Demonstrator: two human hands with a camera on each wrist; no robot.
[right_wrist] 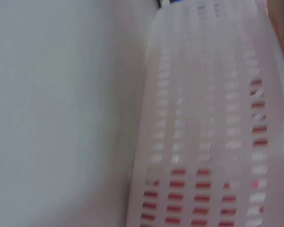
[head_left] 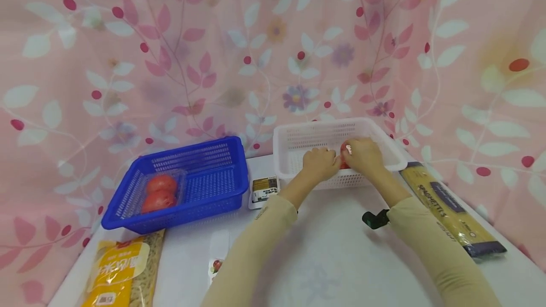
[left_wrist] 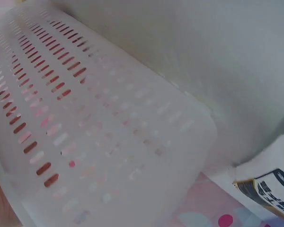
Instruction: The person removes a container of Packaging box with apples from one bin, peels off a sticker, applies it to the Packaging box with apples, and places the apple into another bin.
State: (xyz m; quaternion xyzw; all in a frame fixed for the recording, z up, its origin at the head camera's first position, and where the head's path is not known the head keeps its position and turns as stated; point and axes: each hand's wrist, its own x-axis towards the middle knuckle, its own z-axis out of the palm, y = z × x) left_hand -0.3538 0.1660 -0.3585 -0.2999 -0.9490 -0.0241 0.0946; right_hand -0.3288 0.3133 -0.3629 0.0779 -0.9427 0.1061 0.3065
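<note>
Both hands reach into a white slotted basket [head_left: 298,139] at the back of the table. Between them sits a red item [head_left: 343,155] with a shiny spot, mostly hidden by the fingers. My left hand [head_left: 321,162] curls against its left side and my right hand [head_left: 362,155] wraps over its right side and top. The left wrist view shows the basket's outer wall [left_wrist: 99,127] close up, with red showing through the slots. The right wrist view also shows the white basket wall [right_wrist: 208,118], with red behind the lower slots.
A blue basket [head_left: 213,179] at the left holds a clear pack of two tomatoes [head_left: 159,191]. A small packet [head_left: 264,189] lies between the baskets. A spaghetti pack [head_left: 452,212] lies at the right, a yellow bag [head_left: 115,269] at the front left, and a small card [head_left: 216,264] beside it.
</note>
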